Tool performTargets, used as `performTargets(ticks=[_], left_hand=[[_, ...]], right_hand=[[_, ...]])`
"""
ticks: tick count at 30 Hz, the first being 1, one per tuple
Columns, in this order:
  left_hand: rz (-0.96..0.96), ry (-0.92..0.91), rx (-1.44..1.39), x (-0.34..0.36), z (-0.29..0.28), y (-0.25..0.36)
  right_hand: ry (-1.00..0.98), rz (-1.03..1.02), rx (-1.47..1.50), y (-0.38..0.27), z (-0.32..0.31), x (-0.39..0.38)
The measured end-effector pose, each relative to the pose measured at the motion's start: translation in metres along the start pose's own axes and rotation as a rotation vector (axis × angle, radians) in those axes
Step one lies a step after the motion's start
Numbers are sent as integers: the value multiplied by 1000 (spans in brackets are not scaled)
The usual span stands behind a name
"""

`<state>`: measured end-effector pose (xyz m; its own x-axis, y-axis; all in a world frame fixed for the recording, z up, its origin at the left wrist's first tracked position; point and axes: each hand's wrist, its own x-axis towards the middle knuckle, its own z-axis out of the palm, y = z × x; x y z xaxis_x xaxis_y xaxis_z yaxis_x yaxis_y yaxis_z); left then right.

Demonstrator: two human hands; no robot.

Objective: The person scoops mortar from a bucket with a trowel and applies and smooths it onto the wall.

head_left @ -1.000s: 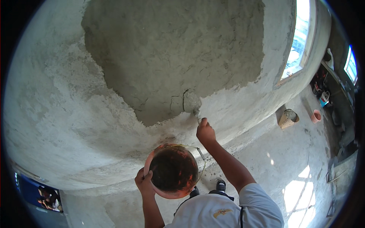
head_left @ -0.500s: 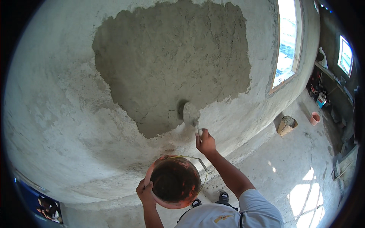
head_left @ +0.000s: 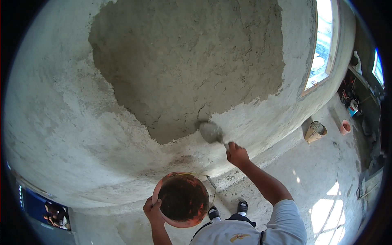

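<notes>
My left hand [head_left: 152, 211] grips the left rim of an orange bucket [head_left: 159, 190] with a dark, crusted inside and a wire handle hanging over its right side. In my right hand [head_left: 237, 154] is the handle of a trowel [head_left: 210, 131], its mortar-smeared blade tilted and slightly blurred at the lower edge of a large darker patch of wet plaster [head_left: 183, 65] on the pale wall [head_left: 57, 114]. Whether the blade touches the wall, I cannot tell. Short cracks and ridges mark the plaster above the blade.
On the concrete floor [head_left: 265, 220] at the right stand a paper sack [head_left: 313, 135] of grey mix, a small pink bucket [head_left: 345, 128] and further containers [head_left: 353, 107] below a shelf. A window [head_left: 320, 45] is upper right. At lower left, small figures of people [head_left: 55, 214] show in an opening.
My right hand and the trowel have moved down and to the right, away from the plaster's middle, and the blade has turned. My left hand still holds the bucket. The view has shifted slightly.
</notes>
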<state>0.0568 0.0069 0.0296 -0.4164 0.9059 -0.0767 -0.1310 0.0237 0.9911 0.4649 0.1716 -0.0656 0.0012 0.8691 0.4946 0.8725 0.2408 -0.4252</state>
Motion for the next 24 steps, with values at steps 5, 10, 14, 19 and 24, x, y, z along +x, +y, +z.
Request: performTargets(ticks=[5, 10, 14, 19, 24], left_hand=[[25, 19, 9, 1, 12, -3], [42, 15, -26, -7, 10, 1], [38, 28, -102, -10, 11, 7], [53, 23, -137, -12, 10, -2], [35, 42, -123, -5, 21, -13]], right_hand=[[16, 22, -85, -31, -14, 73], [-231, -10, -164, -18, 11, 17], [-441, 3, -143, -5, 0, -12], [-30, -14, -25, -50, -59, 72], [-229, -61, -216, -48, -34, 75]])
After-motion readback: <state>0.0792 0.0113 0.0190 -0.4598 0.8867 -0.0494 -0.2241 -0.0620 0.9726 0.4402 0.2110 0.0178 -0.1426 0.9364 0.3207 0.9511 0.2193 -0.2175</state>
